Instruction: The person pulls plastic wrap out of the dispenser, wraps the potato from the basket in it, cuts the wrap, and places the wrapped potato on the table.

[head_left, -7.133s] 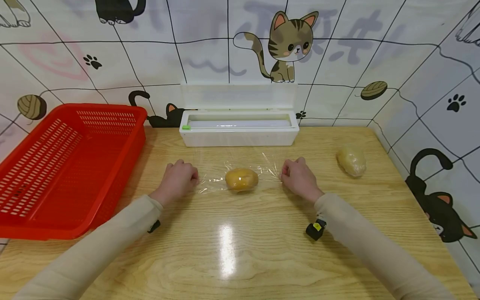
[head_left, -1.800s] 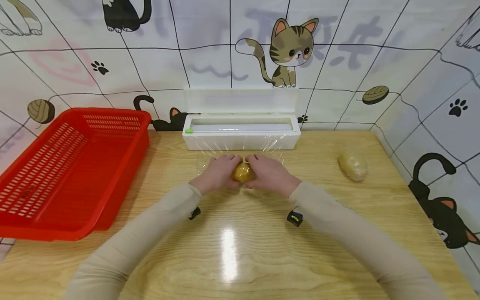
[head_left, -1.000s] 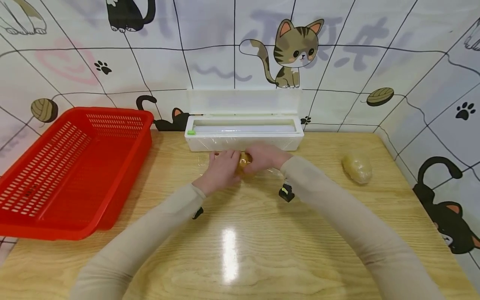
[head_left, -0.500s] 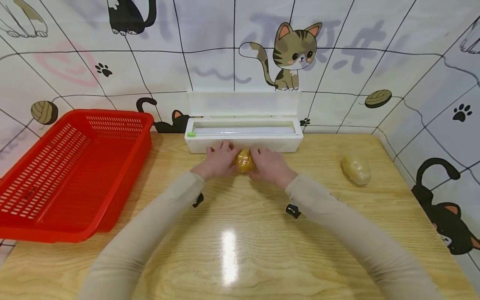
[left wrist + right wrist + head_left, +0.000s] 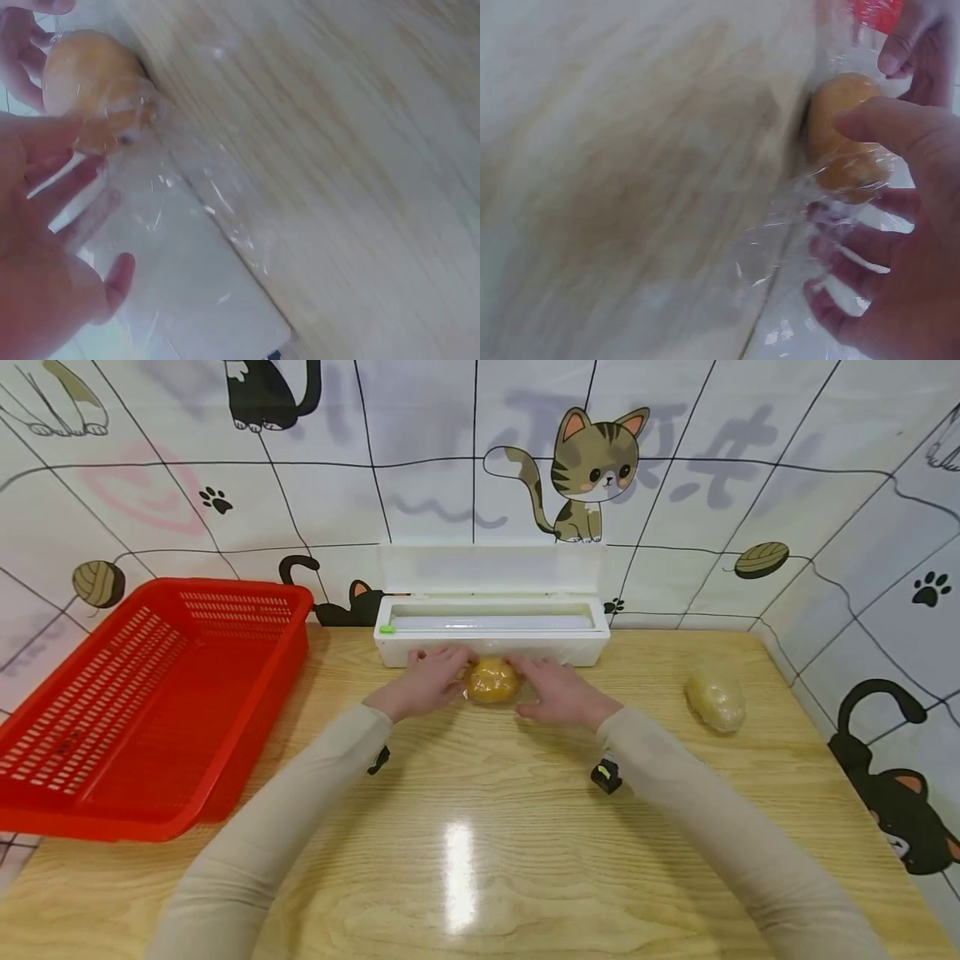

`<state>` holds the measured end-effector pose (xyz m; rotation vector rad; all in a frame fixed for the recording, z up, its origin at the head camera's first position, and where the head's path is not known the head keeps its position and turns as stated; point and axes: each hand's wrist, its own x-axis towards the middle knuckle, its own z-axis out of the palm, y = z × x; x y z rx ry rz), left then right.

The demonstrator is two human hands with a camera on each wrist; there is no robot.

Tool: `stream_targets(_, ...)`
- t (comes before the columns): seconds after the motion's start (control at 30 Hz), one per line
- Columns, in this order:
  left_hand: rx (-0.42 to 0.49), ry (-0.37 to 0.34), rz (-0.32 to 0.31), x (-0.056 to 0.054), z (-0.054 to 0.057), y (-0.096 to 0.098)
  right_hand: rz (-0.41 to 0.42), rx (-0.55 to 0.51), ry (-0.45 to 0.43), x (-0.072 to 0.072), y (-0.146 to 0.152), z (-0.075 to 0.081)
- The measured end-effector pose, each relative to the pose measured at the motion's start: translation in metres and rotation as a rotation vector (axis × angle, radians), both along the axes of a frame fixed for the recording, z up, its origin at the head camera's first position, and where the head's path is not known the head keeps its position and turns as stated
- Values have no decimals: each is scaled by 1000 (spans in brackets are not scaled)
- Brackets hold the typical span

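A smooth yellow oval, potato-like lump (image 5: 492,681) wrapped in clear cling film (image 5: 761,251) lies on the table against the front of a white film dispenser (image 5: 517,649). My left hand (image 5: 431,681) is at its left side, fingers loosely spread among the film in the left wrist view. On the other side is my right hand (image 5: 558,692), its thumb over the lump (image 5: 847,135) and its other fingers spread along the film in the right wrist view. Loose film also stretches out over the dispenser's front and the table in the left wrist view.
The dispenser's lid (image 5: 491,568) stands up, showing a film roll (image 5: 491,622) inside. A red perforated basket (image 5: 255,710) stands at the left. Another film-wrapped, paler yellow lump (image 5: 716,699) lies at the right. Patterned cloth (image 5: 435,418) walls the table's back and right.
Earlier my hands pinched the stretched film at each side of the lump. They came together on it, folded film around it and pushed it towards the dispenser. Now they have loosened and drawn slightly apart.
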<state>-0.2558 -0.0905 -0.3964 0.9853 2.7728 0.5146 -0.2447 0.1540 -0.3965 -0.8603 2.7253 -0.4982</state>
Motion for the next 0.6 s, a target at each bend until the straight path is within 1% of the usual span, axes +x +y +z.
stream_targets(0.07, 13, 1, -21, 0, 1, -3, -18, -32, -44, -1, 0, 5)
stream_targets(0.13, 8, 9, -32, -1, 2, -5, -55, -69, -97, -2, 1, 12)
stream_targets(0.17, 4, 15, -37, -2, 3, -6, -75, -81, -108, -2, 0, 16)
stream_targets(0.23, -6, 26, -39, -3, 4, -7, -117, -102, -99, -1, -2, 23)
stream_targets(0.3, -17, 34, -38, -4, 4, -7, -131, -99, -39, 2, -10, 26)
stream_targets(0.37, -24, 41, -32, -4, 5, -6, -102, -73, 63, 6, -19, 24)
stream_targets(0.43, -29, 61, -36, -4, 6, -1, -75, -46, 151, 10, -28, 18)
stream_targets(0.5, -23, 68, -48, -1, 7, 5, -57, -12, 227, 11, -33, 9)
stream_targets(0.6, -29, 81, -58, 4, 5, 14, -86, 26, 302, 10, -38, 1)
